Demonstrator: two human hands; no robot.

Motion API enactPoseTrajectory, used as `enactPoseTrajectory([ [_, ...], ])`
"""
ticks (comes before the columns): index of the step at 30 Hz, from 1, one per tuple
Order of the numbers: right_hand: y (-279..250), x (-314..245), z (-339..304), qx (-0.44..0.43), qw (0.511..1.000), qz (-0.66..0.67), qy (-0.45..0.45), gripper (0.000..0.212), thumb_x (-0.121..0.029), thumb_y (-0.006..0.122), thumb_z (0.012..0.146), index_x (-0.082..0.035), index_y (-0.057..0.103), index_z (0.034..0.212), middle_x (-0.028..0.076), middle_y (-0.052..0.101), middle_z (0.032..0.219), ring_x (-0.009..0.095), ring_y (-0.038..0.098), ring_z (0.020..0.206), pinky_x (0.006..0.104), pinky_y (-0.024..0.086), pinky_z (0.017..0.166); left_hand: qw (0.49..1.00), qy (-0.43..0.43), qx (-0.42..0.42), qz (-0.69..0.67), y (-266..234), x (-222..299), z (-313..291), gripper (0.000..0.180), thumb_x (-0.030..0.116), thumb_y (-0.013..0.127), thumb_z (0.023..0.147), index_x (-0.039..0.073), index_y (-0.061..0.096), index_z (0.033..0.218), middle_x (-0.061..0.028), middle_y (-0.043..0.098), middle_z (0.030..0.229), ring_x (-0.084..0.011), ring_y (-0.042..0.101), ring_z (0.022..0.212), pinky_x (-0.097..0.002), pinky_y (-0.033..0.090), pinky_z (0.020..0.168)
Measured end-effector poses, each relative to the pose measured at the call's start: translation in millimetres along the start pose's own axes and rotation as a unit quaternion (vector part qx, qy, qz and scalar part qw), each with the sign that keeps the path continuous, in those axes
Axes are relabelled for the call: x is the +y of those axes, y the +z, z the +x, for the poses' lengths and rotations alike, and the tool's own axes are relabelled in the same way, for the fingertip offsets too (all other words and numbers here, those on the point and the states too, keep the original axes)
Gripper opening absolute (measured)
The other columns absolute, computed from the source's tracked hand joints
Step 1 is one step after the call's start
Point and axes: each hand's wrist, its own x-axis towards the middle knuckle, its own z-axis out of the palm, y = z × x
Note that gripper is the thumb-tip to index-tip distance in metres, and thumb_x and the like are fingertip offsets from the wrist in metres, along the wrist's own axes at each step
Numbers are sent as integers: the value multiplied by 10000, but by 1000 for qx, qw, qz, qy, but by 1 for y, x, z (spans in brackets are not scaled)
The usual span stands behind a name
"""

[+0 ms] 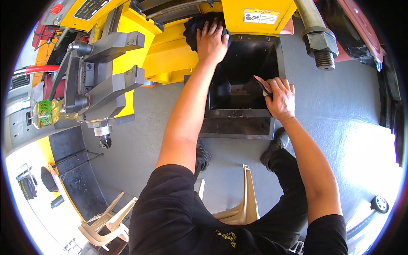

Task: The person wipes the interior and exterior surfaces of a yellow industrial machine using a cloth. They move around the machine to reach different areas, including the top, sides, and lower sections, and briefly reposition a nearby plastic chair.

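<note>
My left hand [213,46] presses a bunched black cloth [193,33] against the yellow machine body [172,53], its fingers curled over the fabric. Lower and to the right, my right hand [281,98] pinches a folded sheet [255,87], dark on one face and pinkish on the other; its material is unclear. That hand is at the right side of a black metal bin [240,113], which has sloping inner walls and stands against the machine. The sheet hangs over the bin's opening.
Grey clamp jaws [112,87] project at the left, near a bottle of yellowish liquid [47,112]. A thick threaded rod with a nut [319,40] juts in at upper right. Beige plastic chairs [104,225] stand on the grey floor [331,100]. A small wheel [380,204] is at far right.
</note>
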Motion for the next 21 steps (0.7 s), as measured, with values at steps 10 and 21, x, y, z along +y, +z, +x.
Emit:
enactPoseTrajectory([
  [10, -7, 10, -6, -13, 1000, -12, 11, 368, -170, 723, 760, -136, 650, 1119, 31, 623, 1042, 285, 587, 1063, 430, 421, 890, 928, -365, -61, -42, -98, -166, -62, 497, 422, 478, 1108, 65, 624, 1422, -223, 669, 1380, -419, 592, 1314, -481, 460, 1097],
  [21, -11, 7, -6, -16, 1000, 1, 22, 323, -230, 769, 809, -159, 622, 1088, 12, 629, 1086, 240, 580, 1149, 426, 433, 950, 928, -234, 76, -280, -197, 1, -74, 424, -136, 606, 832, 40, 618, 1217, -133, 664, 1281, -279, 611, 1219, -422, 428, 1097],
])
